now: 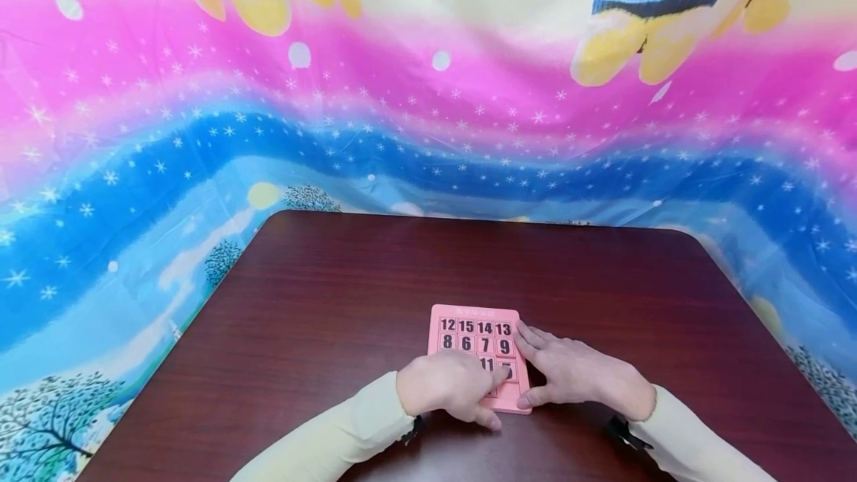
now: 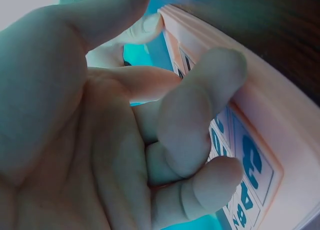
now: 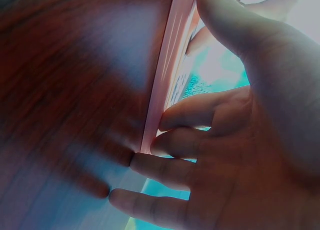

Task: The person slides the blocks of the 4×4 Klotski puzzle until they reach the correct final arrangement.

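A pink sliding number puzzle (image 1: 474, 312) lies flat near the table's front. Its top row reads 12, 15, 14, 13, and the row below reads 8, 6, 7, 9. With its extended index finger, my left hand (image 1: 443, 384) touches the tile marked 5 (image 1: 513, 376) on the right side. That hand hides much of the two lower rows. In the left wrist view its other fingers bend loosely over the tiles. My right hand (image 1: 584, 372) rests along the puzzle's right edge, fairly straight fingers at the upper side and thumb at the lower corner.
The dark reddish-brown wooden table (image 1: 348, 274) has rounded far corners. Behind and beside it hangs a colourful printed cloth (image 1: 415, 117). Dark straps sit at both wrists, beside the pale sleeves (image 1: 335, 422).
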Motion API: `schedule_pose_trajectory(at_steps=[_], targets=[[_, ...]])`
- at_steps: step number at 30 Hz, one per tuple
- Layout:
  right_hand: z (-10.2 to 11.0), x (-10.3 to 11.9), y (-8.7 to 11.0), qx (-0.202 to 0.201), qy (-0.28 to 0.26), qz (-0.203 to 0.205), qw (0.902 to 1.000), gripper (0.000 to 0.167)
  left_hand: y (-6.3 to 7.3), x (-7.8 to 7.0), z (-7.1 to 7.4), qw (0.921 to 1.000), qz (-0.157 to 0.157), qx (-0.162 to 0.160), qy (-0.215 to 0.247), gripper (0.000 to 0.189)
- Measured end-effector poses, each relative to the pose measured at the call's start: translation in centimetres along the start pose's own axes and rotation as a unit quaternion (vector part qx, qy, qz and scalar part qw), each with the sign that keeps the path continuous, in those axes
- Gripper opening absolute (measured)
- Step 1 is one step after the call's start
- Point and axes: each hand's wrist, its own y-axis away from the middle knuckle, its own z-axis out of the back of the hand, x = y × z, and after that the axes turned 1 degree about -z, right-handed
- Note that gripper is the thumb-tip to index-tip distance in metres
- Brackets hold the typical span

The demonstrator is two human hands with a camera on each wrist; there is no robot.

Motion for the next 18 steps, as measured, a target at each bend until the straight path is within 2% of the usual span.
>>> schedule_pose_trajectory(at_steps=[9, 18], targets=[[0.0, 0.0, 0.0, 0.000, 0.001, 0.003, 1.0000, 0.104, 0.7, -1.3, -0.8, 0.9992, -0.001, -0.012, -0.037, 0.078], [0.0, 0.0, 0.0, 0.001, -0.004, 0.002, 1.0000, 0.106, 1.4, -1.8, -0.9, 0.9992, -0.008, -0.014, -0.037, 0.078]])
